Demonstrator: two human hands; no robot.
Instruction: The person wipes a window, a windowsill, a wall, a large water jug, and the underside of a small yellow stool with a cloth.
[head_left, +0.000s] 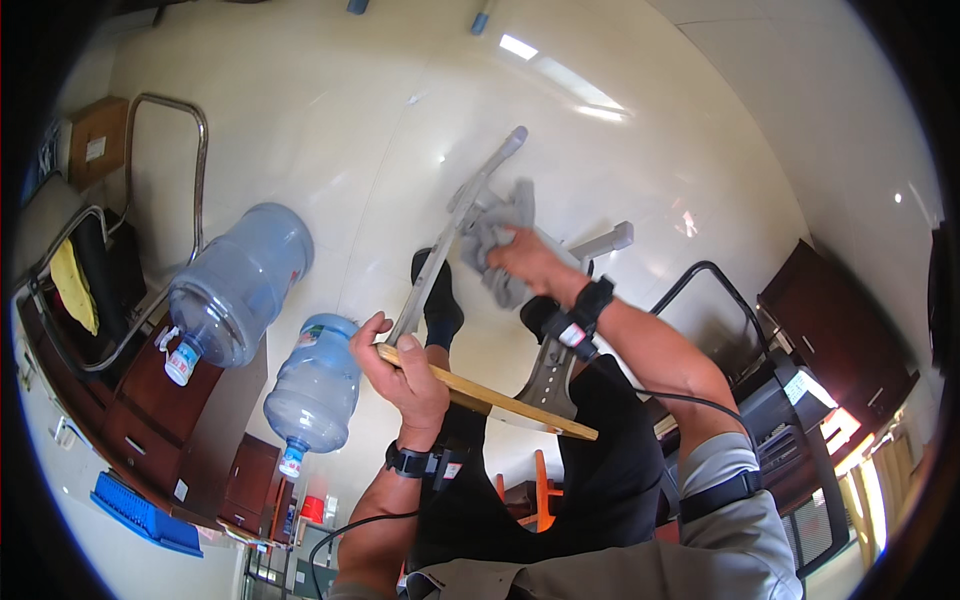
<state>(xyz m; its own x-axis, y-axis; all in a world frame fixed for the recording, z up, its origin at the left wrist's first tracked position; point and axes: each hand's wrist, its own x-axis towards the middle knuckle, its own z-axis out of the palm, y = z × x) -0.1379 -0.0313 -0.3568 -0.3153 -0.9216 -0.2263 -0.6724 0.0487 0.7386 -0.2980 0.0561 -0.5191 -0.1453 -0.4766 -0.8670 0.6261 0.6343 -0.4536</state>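
My left hand grips the edge of a wooden board, thumb on one side and fingers around the other. The board belongs to a tilted piece of furniture, perhaps a stool or chair, with a grey metal leg slanting away from me. A second metal support with a row of holes stands between my knees. Bunched in my right hand is a grey cloth, held at the frame between its legs. Blur and the cloth hide the part of the frame behind it. Another capped foot shows to the right.
Two large plastic water bottles, one bigger-looking and one nearer, are on my left. Beyond them is a tubular metal-framed chair. Dark wooden cabinets and a black chair stand to the right.
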